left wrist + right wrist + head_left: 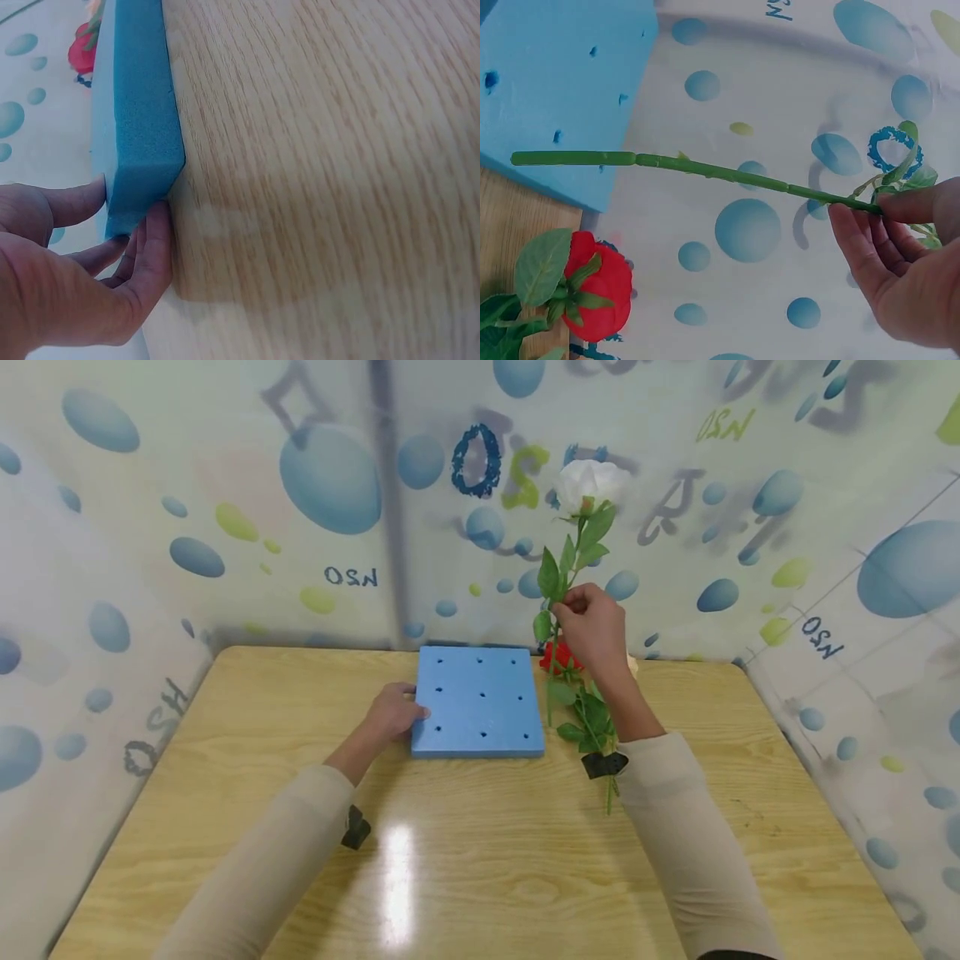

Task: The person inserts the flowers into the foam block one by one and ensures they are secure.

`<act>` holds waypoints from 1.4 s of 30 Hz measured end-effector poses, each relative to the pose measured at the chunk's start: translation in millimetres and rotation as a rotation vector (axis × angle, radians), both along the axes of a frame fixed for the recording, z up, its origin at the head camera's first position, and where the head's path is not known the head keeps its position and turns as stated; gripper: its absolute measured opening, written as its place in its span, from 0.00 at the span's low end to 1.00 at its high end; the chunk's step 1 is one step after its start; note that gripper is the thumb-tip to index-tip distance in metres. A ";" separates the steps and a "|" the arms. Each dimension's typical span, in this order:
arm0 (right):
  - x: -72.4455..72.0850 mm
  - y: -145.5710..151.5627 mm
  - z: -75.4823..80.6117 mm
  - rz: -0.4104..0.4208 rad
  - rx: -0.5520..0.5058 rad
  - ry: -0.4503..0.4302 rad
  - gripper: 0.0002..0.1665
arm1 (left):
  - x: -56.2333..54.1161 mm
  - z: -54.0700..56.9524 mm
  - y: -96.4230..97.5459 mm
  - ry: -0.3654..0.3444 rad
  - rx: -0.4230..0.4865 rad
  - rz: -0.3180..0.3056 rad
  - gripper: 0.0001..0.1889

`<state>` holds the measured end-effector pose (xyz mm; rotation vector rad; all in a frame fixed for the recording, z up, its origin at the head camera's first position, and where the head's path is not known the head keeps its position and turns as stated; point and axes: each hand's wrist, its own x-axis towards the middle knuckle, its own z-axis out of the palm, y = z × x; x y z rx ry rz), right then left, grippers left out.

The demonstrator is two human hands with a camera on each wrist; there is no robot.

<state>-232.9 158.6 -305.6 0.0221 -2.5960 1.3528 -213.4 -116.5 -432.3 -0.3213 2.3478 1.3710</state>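
A blue foam block (480, 714) with rows of small holes in its top lies near the table's back edge. My left hand (393, 712) grips its left side, thumb on the top face and fingers against the side and lower edge, as the left wrist view shows. Above the table, right of the block, my right hand (596, 625) pinches the stem of a white artificial rose (591, 485). The bloom points up and the bare green stem (727, 174) hangs below the fingers. In the right wrist view the stem's lower end overlaps the block.
Beside the block's right edge lies a red artificial rose (561, 657) with leafy stems (588, 718). A pale bloom (632, 667) shows partly behind my right wrist. A patterned wall (480, 568) rises right behind the wooden table (480, 860), with more of it at both sides.
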 end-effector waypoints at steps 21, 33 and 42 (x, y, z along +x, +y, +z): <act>-20.6 -48.0 10.0 0.043 -0.035 0.103 0.12 | -1.1 -1.1 1.1 0.008 0.027 0.005 0.31; -37.9 -79.3 7.0 0.119 -0.036 0.139 0.12 | -0.3 1.2 0.1 0.003 -0.007 -0.023 0.31; -56.2 -102.3 2.8 0.157 -0.013 0.156 0.13 | -2.1 -0.1 -2.1 0.000 -0.009 -0.013 0.31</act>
